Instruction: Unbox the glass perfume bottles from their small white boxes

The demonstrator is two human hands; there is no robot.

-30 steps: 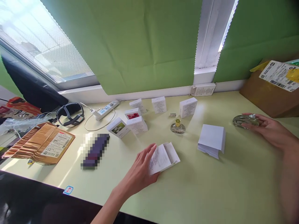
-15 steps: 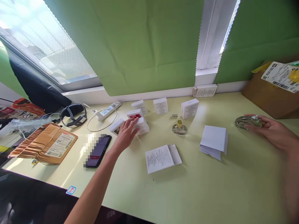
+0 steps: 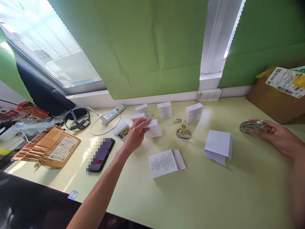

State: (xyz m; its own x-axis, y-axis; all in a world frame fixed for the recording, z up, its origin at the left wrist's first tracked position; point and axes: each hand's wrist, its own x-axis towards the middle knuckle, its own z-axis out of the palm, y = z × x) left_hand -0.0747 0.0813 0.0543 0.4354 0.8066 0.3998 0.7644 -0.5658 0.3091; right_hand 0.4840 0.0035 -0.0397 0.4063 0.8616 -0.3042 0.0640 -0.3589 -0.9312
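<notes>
Small white printed cardboard box (image 3: 154, 128) is left of centre toward back edge of surface (image 3: 214, 197); left hand (image 3: 135, 135) pinches it, fingers nearly closed. Right hand (image 3: 277, 132) curls partly closed round clear oval glass bottle (image 3: 250, 126) toward right edge, near brown cardboard carton (image 3: 274, 101).

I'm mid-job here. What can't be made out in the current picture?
Head view: red-pictured box, its front partly covered by the left hand.
Head view: white box in that hand, its print too small to read.
Head view: glass bottle, one end partly hidden by the right hand.
Head view: phone, partly masked by coarse pixel blocks.
Head view: brown carton, cut off by the right edge.
</notes>
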